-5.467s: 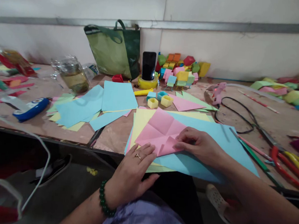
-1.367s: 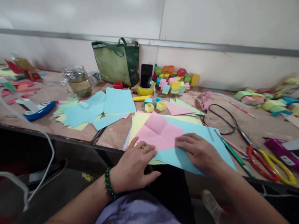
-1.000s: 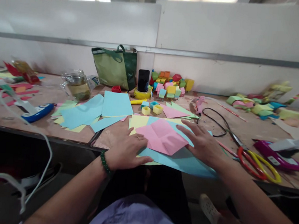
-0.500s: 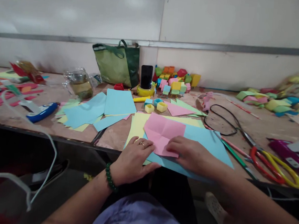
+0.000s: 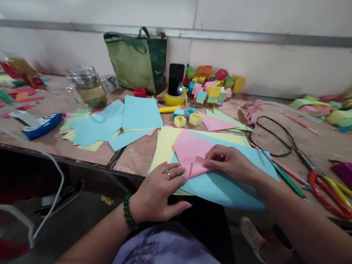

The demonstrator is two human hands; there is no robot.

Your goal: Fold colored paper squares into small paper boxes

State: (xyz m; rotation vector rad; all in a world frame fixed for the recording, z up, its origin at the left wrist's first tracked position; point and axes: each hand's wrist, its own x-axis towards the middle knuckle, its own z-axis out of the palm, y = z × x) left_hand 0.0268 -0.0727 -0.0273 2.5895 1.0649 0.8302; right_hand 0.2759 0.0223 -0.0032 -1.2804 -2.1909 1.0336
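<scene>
A creased pink paper (image 5: 190, 147) lies on blue sheets (image 5: 220, 190) and yellow sheets (image 5: 164, 145) at the table's front edge. My right hand (image 5: 228, 160) pinches the paper's lower right part, folding it up and over. Resting flat by the paper's lower left corner is my left hand (image 5: 162, 188), its fingers stretched and its thumb apart. It wears a ring and a green bead bracelet. Just beyond the sheets stand small yellow paper boxes (image 5: 195, 119) and blue ones (image 5: 190, 113), beside pink and green paper triangles (image 5: 216, 122).
Scissors (image 5: 318, 180), a green pencil (image 5: 289, 180) and a black cord lie to the right. Blue sheets and scraps (image 5: 100, 126), a blue tool (image 5: 44, 126) and a glass mug (image 5: 88, 88) are left. Behind stand a green bag (image 5: 135, 61), a phone (image 5: 176, 80) and a folded-paper pile (image 5: 212, 88).
My right hand has lifted the lower right part of the pink paper and brought it up and over. My left hand stays at the lower left corner. The view has shifted slightly.
</scene>
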